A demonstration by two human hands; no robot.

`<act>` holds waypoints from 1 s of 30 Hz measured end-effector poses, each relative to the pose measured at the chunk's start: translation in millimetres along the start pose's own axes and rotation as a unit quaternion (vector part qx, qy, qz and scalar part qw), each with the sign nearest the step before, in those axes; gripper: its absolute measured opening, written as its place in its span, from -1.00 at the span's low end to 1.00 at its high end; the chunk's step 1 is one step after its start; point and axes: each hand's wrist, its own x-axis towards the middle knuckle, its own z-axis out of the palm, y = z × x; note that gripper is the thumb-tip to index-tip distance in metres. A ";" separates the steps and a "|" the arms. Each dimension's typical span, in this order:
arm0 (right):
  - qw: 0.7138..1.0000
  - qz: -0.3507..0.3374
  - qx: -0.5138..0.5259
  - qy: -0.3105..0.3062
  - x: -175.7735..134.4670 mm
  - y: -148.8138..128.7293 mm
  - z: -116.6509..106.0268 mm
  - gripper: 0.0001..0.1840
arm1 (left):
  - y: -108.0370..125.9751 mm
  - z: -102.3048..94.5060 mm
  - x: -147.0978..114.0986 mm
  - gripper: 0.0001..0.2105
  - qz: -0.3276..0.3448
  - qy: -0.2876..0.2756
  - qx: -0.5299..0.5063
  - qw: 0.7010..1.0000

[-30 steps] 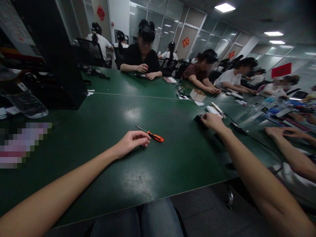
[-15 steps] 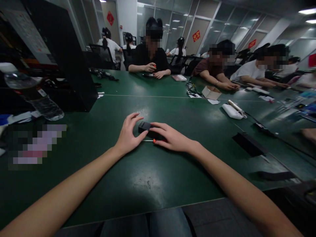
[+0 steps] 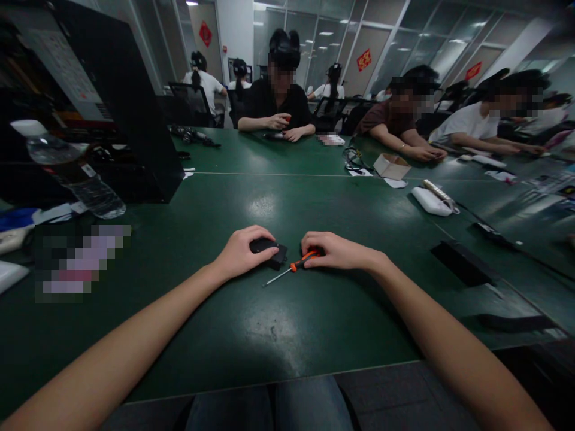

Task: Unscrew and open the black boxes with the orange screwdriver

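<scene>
Fingers and thumb of my left hand (image 3: 242,254) are closed around a small black rectangular box (image 3: 277,258) low over the green table. What the box is I cannot make out, and part of it is hidden under the fingers. To its right, my right hand (image 3: 335,250) is closed on the orange and black handle of a screwdriver (image 3: 294,267). The screwdriver's thin metal shaft points left and towards me, its tip just below the box. Tool and box are apart.
A plastic bottle (image 3: 85,179) and a black cabinet (image 3: 148,120) stand at the left. On the right of the green table (image 3: 215,335) lie a white case (image 3: 431,200), a black block (image 3: 462,263) and a cable. A small carton (image 3: 392,166) sits farther back. Several people sit around.
My left hand has closed on the black box. My right hand has moved right, off the box, and now grips the screwdriver, whose shaft has turned towards me.
</scene>
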 end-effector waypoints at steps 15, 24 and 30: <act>0.968 -0.007 -0.169 0.185 19.4 -80.3 -96.5 -0.63 | 6.9 3.3 -1.3 -0.84 -0.030 0.013 -0.014 0.999; 0.962 -0.085 -0.195 0.173 41.0 -99.8 -79.1 -0.75 | 10.0 5.6 -3.6 -0.82 -0.031 0.018 -0.026 0.999; 0.958 -0.073 -0.218 0.175 36.1 -97.0 -81.0 -0.76 | 11.4 4.7 -2.8 -0.83 -0.029 0.020 -0.027 0.999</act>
